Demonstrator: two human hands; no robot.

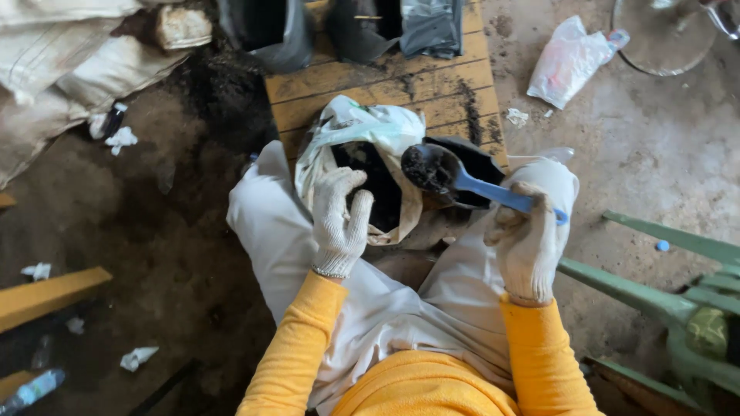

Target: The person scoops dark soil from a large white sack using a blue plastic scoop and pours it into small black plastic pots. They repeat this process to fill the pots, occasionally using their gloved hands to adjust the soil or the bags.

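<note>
Left hand [339, 223] grips the soft, floppy bag [370, 166] by its rim; just beside the bag, right hand [528, 243] clasps the stiff blue scoop [462, 179], soil-laden, likely spillable.

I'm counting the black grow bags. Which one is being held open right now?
The bag between the knees, its mouth held by the gloved left hand beside the scoop in the right hand. The other bags stand untouched on the planks.

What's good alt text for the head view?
A gloved right hand holds a blue scoop heaped with dark soil, while the gloved left hand grips the open mouth of a small black bag between the knees. Wooden pallet ahead.
</note>
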